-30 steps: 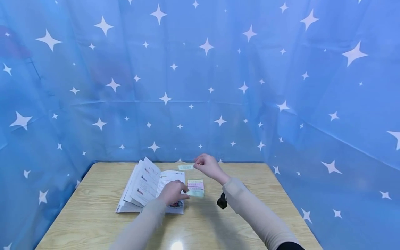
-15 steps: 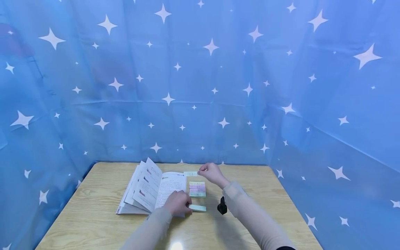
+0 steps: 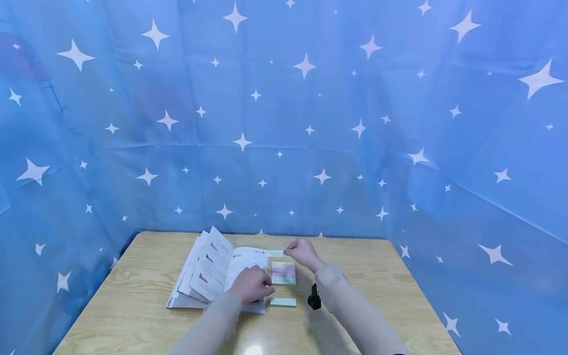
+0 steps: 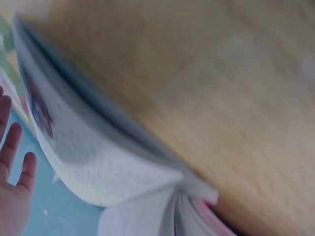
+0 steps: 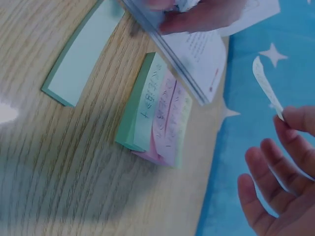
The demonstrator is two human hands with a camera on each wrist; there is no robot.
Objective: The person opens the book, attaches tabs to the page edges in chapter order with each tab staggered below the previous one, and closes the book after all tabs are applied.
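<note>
An open book [image 3: 210,268] lies on the wooden table, its left pages fanned up. My left hand [image 3: 253,284] is over the lower part of its right page, holding nothing; in the left wrist view its fingers [image 4: 10,152] are loosely extended. Between thumb and forefinger, my right hand [image 3: 303,254] pinches one end of a pale green sticky note strip [image 5: 266,86] with writing on it. In the head view, the strip's free end is at the right page's upper right edge; whether it touches is unclear. A light green sticky note pad [image 3: 283,302] lies right of the left hand.
Beside the book, a stack of pink, yellow and green written sticky notes [image 3: 284,268] sits on the table [image 3: 364,276]. A black device [image 3: 314,298] hangs at my right wrist. Blue star-patterned curtain [image 3: 275,123] surrounds the table's back and sides.
My left hand moved the green pad away from the stack towards me and let it go. The right hand brought the strip nearer to me, to the page's upper right edge.
</note>
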